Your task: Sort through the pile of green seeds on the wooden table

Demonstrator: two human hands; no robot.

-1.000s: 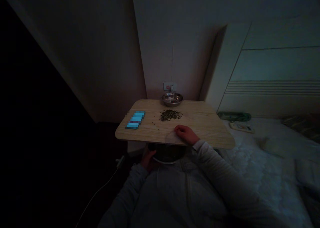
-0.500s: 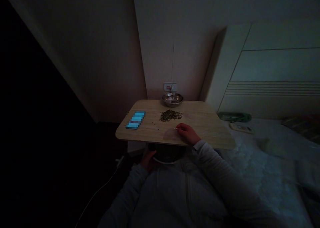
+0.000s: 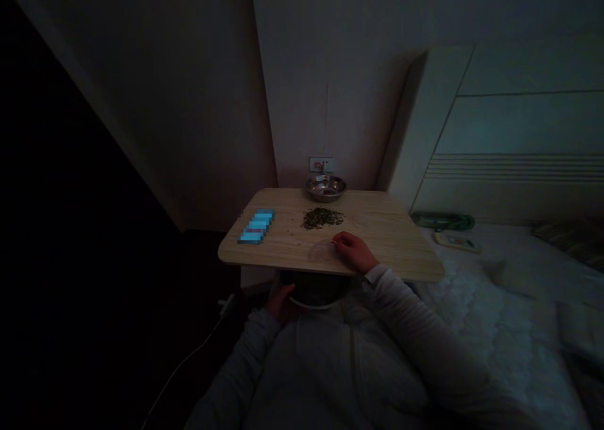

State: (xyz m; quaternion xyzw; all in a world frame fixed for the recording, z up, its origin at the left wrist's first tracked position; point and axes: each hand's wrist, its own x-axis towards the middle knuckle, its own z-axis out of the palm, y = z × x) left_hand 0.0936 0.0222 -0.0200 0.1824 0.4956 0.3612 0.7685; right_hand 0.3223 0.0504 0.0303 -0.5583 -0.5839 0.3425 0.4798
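Observation:
In the dim room my right hand (image 3: pixel 352 250) rests on the small wooden table (image 3: pixel 406 254), fingers pinched together near the front edge, a tiny pale thing at their tips that I cannot make out. A pile of small dark bits (image 3: pixel 321 217) lies just beyond it. Below the table's front edge my left hand (image 3: pixel 278 302) grips the rim of a dark bowl (image 3: pixel 314 292) held under the edge. A steel bowl (image 3: pixel 325 187) stands at the back of the table.
A lit phone (image 3: pixel 255 226) lies on the table's left side. A wall socket (image 3: pixel 321 163) is behind the steel bowl. A bed (image 3: pixel 509 292) with a headboard fills the right. A white cable (image 3: pixel 189 354) trails over the dark floor at left.
My right hand has shifted slightly away from the table's front edge towards the pile and now shows a pinch. The left hand and the dark bowl stay in place.

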